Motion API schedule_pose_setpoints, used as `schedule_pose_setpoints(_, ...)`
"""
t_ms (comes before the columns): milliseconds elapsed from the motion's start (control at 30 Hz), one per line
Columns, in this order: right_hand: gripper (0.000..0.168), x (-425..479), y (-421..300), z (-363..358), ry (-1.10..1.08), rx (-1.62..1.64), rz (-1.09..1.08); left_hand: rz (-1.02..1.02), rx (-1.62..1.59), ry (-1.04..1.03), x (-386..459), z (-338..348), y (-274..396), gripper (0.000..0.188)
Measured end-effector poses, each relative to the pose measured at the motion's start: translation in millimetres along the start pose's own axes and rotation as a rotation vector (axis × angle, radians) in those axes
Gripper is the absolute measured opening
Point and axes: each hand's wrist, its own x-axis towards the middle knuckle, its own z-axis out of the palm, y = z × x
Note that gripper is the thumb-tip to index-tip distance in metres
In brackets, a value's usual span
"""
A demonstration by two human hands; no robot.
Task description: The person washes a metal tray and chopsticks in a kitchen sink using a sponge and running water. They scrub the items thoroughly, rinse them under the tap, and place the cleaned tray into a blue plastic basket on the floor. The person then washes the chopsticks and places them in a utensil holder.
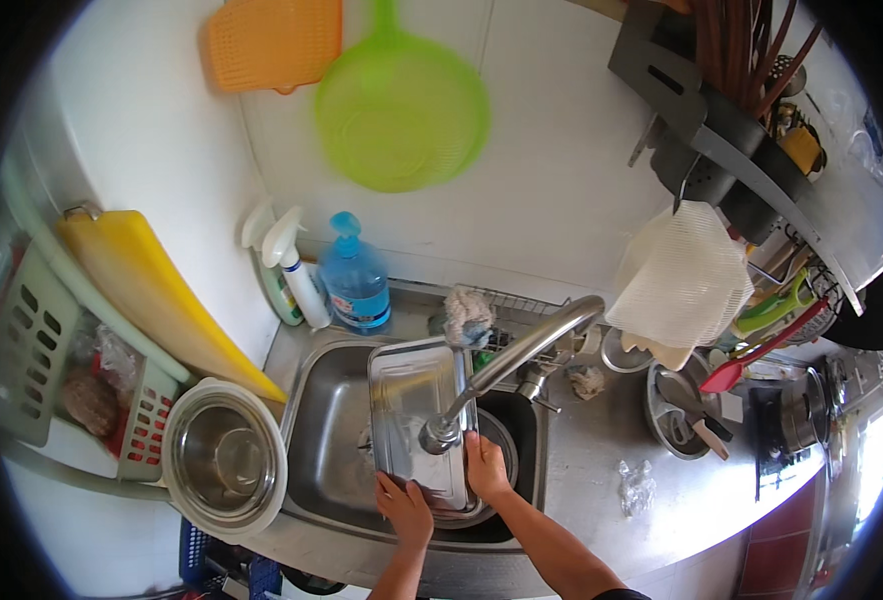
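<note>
A rectangular stainless-steel tray [404, 409] is held tilted over the double sink [329, 450], beneath the spout of the curved faucet [516, 349]. My left hand [407, 510] grips the tray's near left corner, thumb over the edge. On the right side, my right hand [486, 466] holds the rim below the spout. The spout head hides part of the tray, and whether water runs is hard to make out. A round metal basin [507, 446] sits in the right bowl, partly hidden behind the tray and my right hand.
Nested bowls [227, 450] stand left of the sink, near a yellow cutting board [163, 292]. Behind are spray bottles [299, 277], a blue pump bottle [355, 281] and a wire rack [524, 307]. At right, a metal bowl [674, 427] holds a knife [700, 424]; crumpled plastic [636, 487] lies nearby.
</note>
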Motion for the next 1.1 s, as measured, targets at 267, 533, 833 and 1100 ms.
schedule_pose_setpoints(267,0.041,-17.6,1.1,25.4,-0.087,0.205,-0.001,0.343,0.317,-0.103,37.1,-22.0,50.1,0.053)
schedule_pose_setpoints(533,0.048,-30.1,10.6,19.7,-0.136,0.196,0.167,0.458,0.306,-0.159,136.8,-5.8,72.8,0.05)
schedule_pose_setpoints(833,0.04,2.1,53.2,15.2,-0.118,0.483,0.248,0.78,0.359,-0.292,55.1,-63.6,24.3,0.052)
schedule_pose_setpoints(1100,0.037,38.4,72.8,40.0,-0.238,0.443,0.317,-0.405,-1.036,-0.507,97.2,-98.4,-9.6,0.048)
